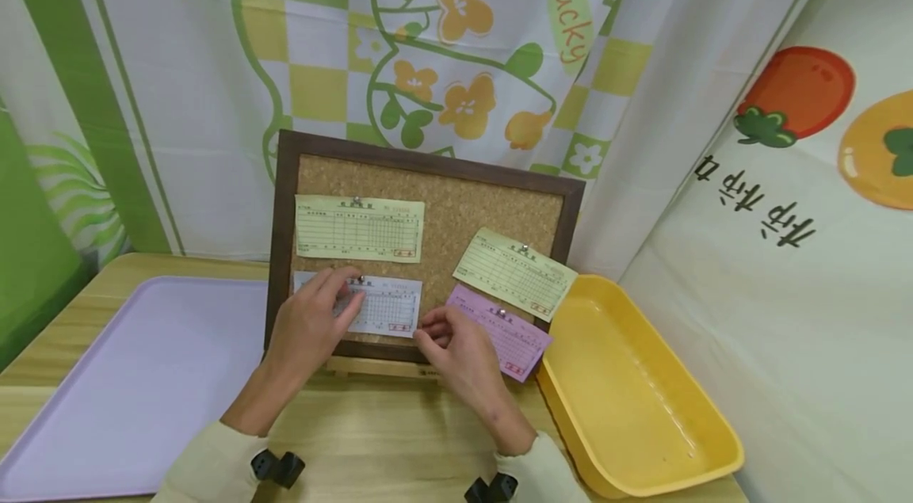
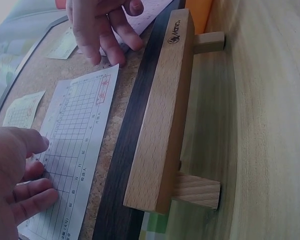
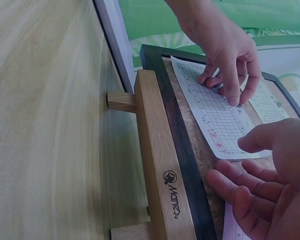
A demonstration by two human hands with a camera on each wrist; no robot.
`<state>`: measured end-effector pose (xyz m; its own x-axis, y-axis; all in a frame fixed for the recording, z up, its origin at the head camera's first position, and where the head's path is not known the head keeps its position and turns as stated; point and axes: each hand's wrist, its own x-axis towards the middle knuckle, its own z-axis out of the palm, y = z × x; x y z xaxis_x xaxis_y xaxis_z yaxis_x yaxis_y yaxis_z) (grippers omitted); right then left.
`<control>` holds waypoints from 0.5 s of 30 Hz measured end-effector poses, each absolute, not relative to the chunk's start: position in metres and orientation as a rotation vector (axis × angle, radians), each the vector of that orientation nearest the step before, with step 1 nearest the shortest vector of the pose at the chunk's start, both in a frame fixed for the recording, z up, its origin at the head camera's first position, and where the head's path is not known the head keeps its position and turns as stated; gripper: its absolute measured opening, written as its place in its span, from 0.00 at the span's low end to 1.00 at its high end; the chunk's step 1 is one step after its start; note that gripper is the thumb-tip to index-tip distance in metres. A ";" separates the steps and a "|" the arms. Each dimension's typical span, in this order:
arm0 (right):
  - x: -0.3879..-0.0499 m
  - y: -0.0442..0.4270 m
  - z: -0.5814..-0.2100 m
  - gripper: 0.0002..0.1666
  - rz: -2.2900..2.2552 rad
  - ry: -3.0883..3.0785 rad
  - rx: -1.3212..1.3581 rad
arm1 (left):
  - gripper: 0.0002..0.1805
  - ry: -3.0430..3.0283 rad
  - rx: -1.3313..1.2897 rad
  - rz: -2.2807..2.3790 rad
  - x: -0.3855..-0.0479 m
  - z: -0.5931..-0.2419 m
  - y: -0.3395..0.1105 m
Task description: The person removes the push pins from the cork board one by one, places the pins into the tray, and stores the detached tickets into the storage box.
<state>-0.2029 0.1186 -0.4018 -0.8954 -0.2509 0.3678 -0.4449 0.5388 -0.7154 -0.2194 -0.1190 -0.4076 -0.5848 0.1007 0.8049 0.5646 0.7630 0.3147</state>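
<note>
A white receipt slip (image 1: 388,305) is fixed by a small metal pushpin (image 1: 361,279) near its top edge to a cork board (image 1: 435,206) with a dark frame. My left hand (image 1: 310,321) is over the slip's left half, with thumb and index fingertips apart beside the pin; whether they touch it is unclear. At the slip's lower right corner is my right hand (image 3: 275,180), its thumb near the paper's edge and its fingers loosely bent. Above hangs a pinned yellow slip (image 1: 359,228). Another yellow slip (image 1: 517,272) and a purple slip (image 1: 502,337) are pinned, tilted, at the right.
The board leans on a wooden stand (image 2: 162,115) on a wood-grain table (image 1: 371,440). A lilac tray (image 1: 164,384) lies to the left, and a deep yellow tray (image 1: 635,392) to the right. Behind hangs a printed curtain (image 1: 321,36).
</note>
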 end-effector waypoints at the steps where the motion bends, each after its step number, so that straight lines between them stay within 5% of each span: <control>1: -0.203 0.118 -0.401 0.10 1.274 -2.565 0.580 | 0.16 -2.126 -0.492 -0.715 -0.220 -0.407 -0.119; 15: -0.209 0.112 -0.405 0.12 1.453 -2.508 0.543 | 0.09 -2.110 -0.455 -0.724 -0.224 -0.405 -0.119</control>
<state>-0.2092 0.1121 -0.4049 -0.9144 -0.2159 0.3425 -0.4045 0.4521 -0.7950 -0.2238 -0.1187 -0.4051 -0.5825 0.0634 0.8104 0.5476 0.7674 0.3336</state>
